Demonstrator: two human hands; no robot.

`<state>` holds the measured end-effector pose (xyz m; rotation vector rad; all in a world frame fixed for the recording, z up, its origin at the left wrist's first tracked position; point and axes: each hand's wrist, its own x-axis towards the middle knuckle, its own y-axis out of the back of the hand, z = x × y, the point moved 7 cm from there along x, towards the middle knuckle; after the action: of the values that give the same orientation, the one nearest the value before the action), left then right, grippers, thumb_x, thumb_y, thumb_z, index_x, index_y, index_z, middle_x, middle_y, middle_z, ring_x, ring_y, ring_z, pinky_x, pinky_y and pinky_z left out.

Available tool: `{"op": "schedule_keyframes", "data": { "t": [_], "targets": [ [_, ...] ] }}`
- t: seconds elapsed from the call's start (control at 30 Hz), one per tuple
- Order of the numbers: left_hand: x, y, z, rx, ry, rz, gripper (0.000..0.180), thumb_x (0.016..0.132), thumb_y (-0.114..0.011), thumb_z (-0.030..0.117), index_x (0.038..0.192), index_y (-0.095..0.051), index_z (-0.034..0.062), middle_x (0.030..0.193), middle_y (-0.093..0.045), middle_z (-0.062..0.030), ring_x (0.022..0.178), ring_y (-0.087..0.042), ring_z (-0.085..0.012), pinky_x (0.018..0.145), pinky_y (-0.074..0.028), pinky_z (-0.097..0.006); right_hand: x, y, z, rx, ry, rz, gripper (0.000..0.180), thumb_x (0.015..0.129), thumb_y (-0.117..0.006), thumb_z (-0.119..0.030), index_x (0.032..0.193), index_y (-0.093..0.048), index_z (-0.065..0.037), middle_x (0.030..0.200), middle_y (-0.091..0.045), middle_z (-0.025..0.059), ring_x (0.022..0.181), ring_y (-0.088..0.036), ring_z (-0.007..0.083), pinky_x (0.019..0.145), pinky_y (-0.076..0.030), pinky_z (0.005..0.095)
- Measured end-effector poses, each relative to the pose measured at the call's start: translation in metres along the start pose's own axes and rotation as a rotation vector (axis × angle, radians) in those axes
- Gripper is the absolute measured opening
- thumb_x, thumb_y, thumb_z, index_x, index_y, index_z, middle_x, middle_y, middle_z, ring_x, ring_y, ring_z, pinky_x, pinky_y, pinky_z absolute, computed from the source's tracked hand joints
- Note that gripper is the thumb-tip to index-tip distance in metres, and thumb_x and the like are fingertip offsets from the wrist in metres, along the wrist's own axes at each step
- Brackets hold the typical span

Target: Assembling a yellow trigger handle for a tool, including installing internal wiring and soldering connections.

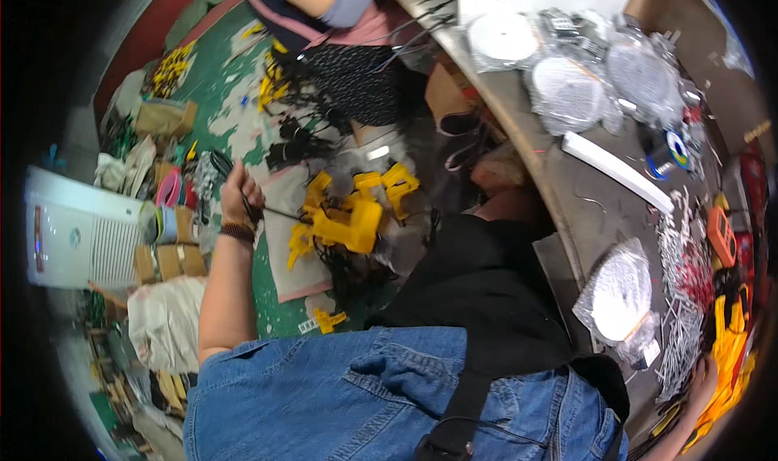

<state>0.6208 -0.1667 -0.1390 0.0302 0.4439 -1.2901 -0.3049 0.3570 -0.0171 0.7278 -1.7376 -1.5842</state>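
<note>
Perhaps the cord (pixel 285 214) clenched in the left hand (pixel 241 195) could snag on the yellow parts (pixel 354 224) if tugged, though the right hand (pixel 703 385) has an unclear grip.

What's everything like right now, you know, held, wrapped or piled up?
Left hand: closed around a thin black cable.
Right hand: at a bright yellow bundle; grip unclear.
Angular yellow plastic parts: heaped together.
Round white discs: wrapped in clear plastic.
Long white strip: lying on the grey bench.
Orange rectangular device: lying down; on or off unclear.
</note>
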Motion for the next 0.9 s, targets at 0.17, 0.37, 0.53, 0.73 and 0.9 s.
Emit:
{"op": "schedule_keyframes", "data": {
  "t": [0.17, 0.37, 0.53, 0.73, 0.9],
  "targets": [
    [-0.019, -0.039, 0.094, 0.213, -0.422, 0.014, 0.045, 0.100, -0.055, 0.040, 0.064, -0.043, 0.0160, 0.051, -0.037, 0.0030, 0.042, -0.038, -0.0114, 0.045, -0.034, -0.028, -0.032, -0.042, 0.093, -0.032, -0.251, -0.200, 0.026, 0.097, -0.054, -0.008, 0.117, -0.060, 0.006, 0.111, -0.064, 0.0212, 0.103, -0.059, 0.0378, 0.094, -0.045, 0.0394],
    [0.030, 0.047, 0.042, 0.680, -0.702, 0.283, 0.040, 0.096, -0.063, 0.034, 0.067, -0.048, 0.0101, 0.056, -0.051, -0.0026, 0.052, -0.052, -0.0163, 0.054, -0.042, -0.030, -0.036, -0.050, 0.112, -0.079, -0.131, -0.102, 0.032, 0.092, -0.057, -0.002, 0.124, -0.057, 0.004, 0.118, -0.063, 0.0204, 0.106, -0.061, 0.0310, 0.092, -0.048, 0.0361],
    [0.074, 0.274, -0.145, 1.084, -0.079, 0.326, 0.040, 0.094, -0.058, 0.044, 0.095, -0.066, 0.0049, 0.075, -0.068, -0.0097, 0.072, -0.066, -0.0244, 0.065, -0.051, -0.037, -0.011, -0.082, 0.126, 0.089, -0.171, -0.091, 0.039, 0.090, -0.054, 0.003, 0.129, -0.051, 0.007, 0.126, -0.059, 0.0211, 0.117, -0.057, 0.0335, 0.102, -0.042, 0.0377],
    [-0.019, 0.153, -0.296, 1.644, 0.863, -0.475, 0.054, 0.080, -0.076, 0.034, 0.125, -0.063, 0.0066, 0.116, -0.069, -0.0171, 0.104, -0.067, -0.0313, 0.088, -0.053, -0.041, -0.061, -0.018, 0.181, 0.198, -0.384, -0.029, 0.037, 0.093, -0.060, -0.009, 0.127, -0.056, 0.005, 0.118, -0.063, 0.0151, 0.109, -0.058, 0.0250, 0.097, -0.045, 0.0348],
    [-0.068, -0.132, -0.188, 1.455, -0.361, -0.873, 0.029, 0.088, -0.070, 0.028, 0.104, -0.068, 0.0037, 0.092, -0.071, -0.0152, 0.083, -0.069, -0.0287, 0.074, -0.055, -0.038, -0.082, -0.007, 0.063, 0.948, -0.563, 0.275, 0.025, 0.096, -0.065, -0.018, 0.115, -0.057, -0.004, 0.102, -0.060, 0.0020, 0.085, -0.055, 0.0087, 0.071, -0.045, 0.0237]
  ]
}}
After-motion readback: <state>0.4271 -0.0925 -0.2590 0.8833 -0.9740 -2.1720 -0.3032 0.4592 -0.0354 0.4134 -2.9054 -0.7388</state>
